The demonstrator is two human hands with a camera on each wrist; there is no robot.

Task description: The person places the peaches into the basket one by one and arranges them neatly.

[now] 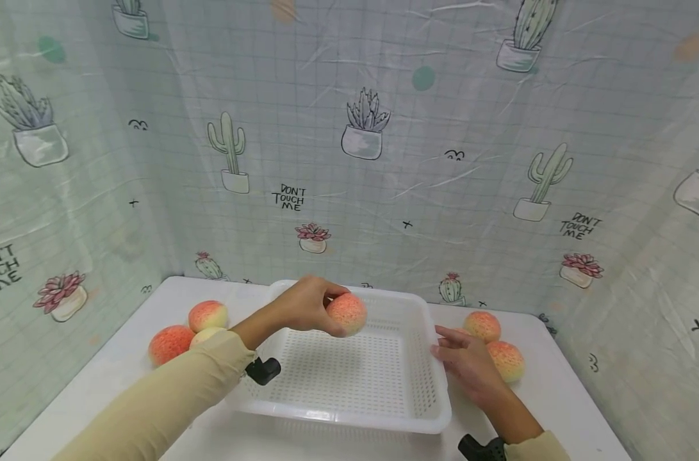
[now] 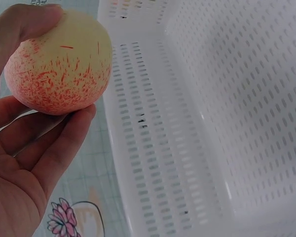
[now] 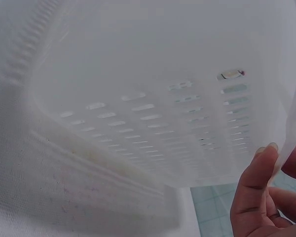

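A peach, red-speckled over pale yellow, is held in my left hand above the white plastic basket. Thumb and fingers close around the peach from opposite sides in the left wrist view. My right hand is at the basket's right rim. Seen from the right wrist, fingers lie on either side of the rim, pinching it. Slots pierce the basket's walls and floor.
Left of the basket sit three peaches, a red one in front, one behind, and one partly hidden by the sleeve. Two more, a far peach and a nearer peach, lie beside my right hand. Cactus-print sheeting surrounds the white table.
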